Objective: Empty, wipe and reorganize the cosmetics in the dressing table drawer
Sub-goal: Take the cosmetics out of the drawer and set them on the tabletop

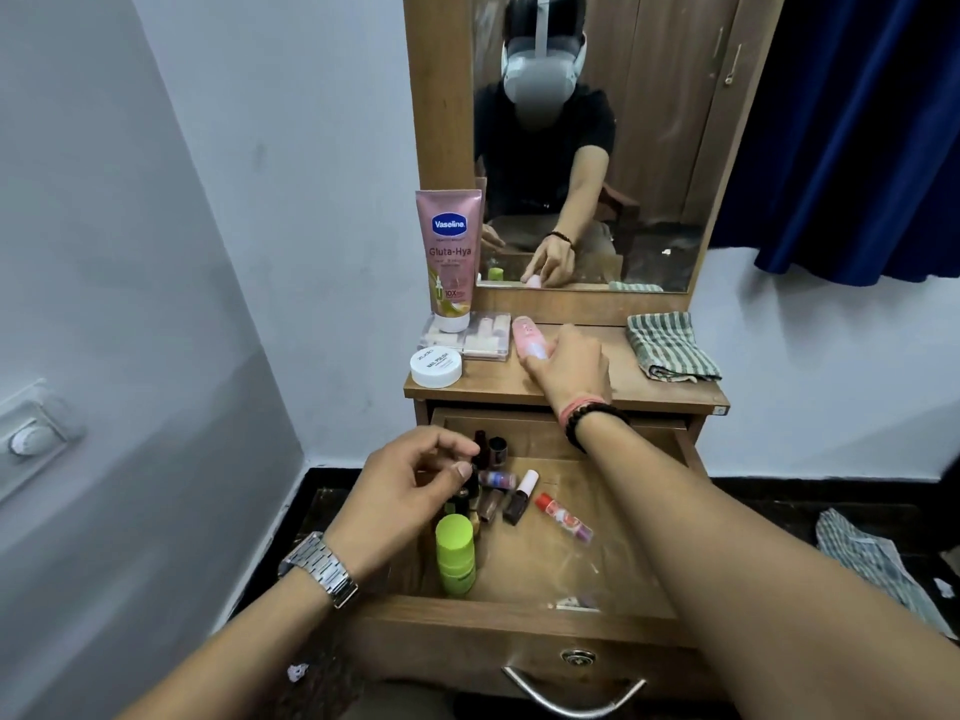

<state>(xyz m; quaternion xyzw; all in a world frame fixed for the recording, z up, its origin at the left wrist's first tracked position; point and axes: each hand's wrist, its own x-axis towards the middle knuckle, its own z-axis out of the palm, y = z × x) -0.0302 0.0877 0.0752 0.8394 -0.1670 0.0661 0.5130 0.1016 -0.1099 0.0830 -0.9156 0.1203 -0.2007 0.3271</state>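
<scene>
On the counter [597, 376] beside the Vaseline tube [450, 257], the right hand [569, 368] sets down a pink bottle [527, 339], fingers wrapped around it, emptying the drawer [618, 574]. Left hand [410, 491] hovers over the nail polishes [493, 475], fingers apart, probably to grab one.

Pale lavender-grey painted walls [218, 200] meet in a corner at 10 o'clock. A white wall-mounted switch plate with round dial [31, 433] sits at 9 o'clock. Dark blue pleated curtain [852, 127] hangs at 2 o'clock. Black stone floor [810, 506] runs below a white skirting band. A wooden-framed upright mirror [670, 148] reflects brown wooden wardrobe doors.
</scene>
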